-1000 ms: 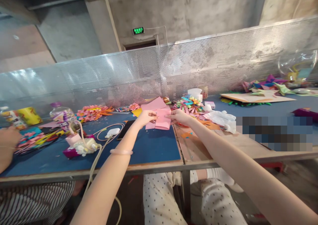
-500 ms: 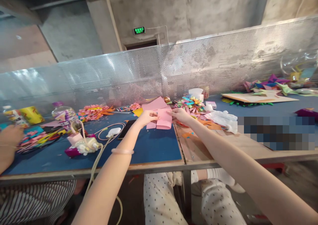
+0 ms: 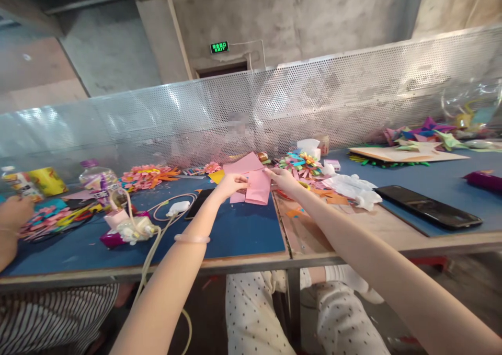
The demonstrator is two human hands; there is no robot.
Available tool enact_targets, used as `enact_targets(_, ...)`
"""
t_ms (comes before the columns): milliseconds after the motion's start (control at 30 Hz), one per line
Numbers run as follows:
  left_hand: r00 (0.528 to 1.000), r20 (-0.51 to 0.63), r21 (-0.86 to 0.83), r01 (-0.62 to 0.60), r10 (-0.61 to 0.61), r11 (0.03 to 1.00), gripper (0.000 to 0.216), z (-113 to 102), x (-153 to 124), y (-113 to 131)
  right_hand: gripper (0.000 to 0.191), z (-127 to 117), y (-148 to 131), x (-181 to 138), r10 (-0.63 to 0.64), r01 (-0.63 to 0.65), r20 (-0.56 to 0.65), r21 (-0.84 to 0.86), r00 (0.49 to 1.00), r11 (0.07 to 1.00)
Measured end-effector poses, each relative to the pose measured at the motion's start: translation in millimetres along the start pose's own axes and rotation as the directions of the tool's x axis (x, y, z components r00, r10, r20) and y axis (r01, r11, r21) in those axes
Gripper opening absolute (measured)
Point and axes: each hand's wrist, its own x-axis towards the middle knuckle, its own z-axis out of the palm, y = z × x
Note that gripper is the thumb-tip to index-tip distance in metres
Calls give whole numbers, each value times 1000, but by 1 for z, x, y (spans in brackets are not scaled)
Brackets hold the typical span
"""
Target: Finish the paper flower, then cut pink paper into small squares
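A folded piece of pink paper (image 3: 258, 189) is held up just above the blue table mat, between my two hands. My left hand (image 3: 234, 184) pinches its left edge with thumb and fingers. At its upper right edge, my right hand (image 3: 281, 179) has the fingers closed on the paper. Behind it lie flat pink sheets (image 3: 243, 163) and a bit of yellow paper (image 3: 217, 176). A dark phone (image 3: 199, 204) lies under my left wrist, partly hidden. Orange paper scraps (image 3: 331, 196) are spread beneath my right forearm.
White cables and a plug block (image 3: 135, 228) stand left of my arm. Farther left are a bottle (image 3: 96, 177), pink paper flowers (image 3: 147, 177) and another person's hand (image 3: 14, 216). Crumpled white plastic (image 3: 355, 187) and a black phone (image 3: 429, 207) lie right. A perforated metal screen (image 3: 219, 117) closes the back.
The folded pink paper has tilted slightly, and my right hand has shifted a little up its right edge. Both hands keep their hold.
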Motion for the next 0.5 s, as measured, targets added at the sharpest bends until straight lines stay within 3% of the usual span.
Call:
enact_targets(100,997,-74,-16,-15,14,1000,23,-2,1,-1,34,3,-1,-4,82,-82,116,-1,990,997)
enact_targets(200,992,-122,-30,-23,19,999,25,-3,2,-1,30,7,2,-5,163,-156,126,-64,979,986)
enact_targets(333,992,-130,-82,-7,-4,997,25,-5,4,-4,25,12,6,-4,154,-149,70,-79,986,986)
enact_targets(500,994,-106,-214,-22,-1,977,28,-9,6,-9,26,13,8,-3,153,-148,204,-39,967,988)
